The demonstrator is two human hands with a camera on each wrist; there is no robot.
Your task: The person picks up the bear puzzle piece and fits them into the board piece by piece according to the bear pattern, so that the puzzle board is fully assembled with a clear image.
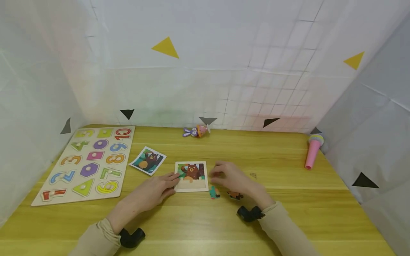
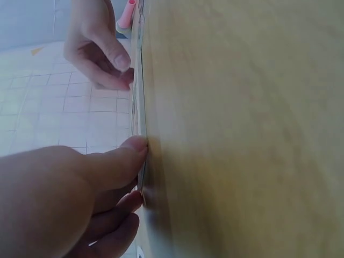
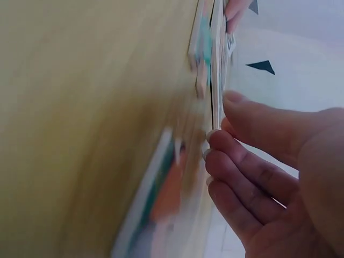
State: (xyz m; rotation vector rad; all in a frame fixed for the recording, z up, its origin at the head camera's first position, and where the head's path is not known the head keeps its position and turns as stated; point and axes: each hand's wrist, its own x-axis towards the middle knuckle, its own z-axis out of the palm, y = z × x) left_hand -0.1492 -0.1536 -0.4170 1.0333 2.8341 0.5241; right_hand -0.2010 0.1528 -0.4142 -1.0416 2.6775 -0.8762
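Note:
A small bear jigsaw puzzle in a white-edged tray (image 1: 191,190) lies mid-table, its upper part filled with pieces and bare wood showing along the bottom. My left hand (image 1: 160,188) holds the tray at its left side, thumb (image 2: 134,144) at the near edge and fingers by the corner. At the tray's right edge is my right hand (image 1: 232,176), fingers loosely bent, with nothing visible between thumb and fingertips. A teal puzzle piece (image 1: 214,192) lies just right of the tray. Another piece, brown and orange (image 1: 235,195), sits under the right wrist, partly hidden.
A bear picture card (image 1: 148,160) lies left of the tray. Farther left is a board of number and shape pieces (image 1: 86,167). A rabbit toy (image 1: 196,131) lies by the back wall, and a pink toy microphone (image 1: 314,151) at the far right.

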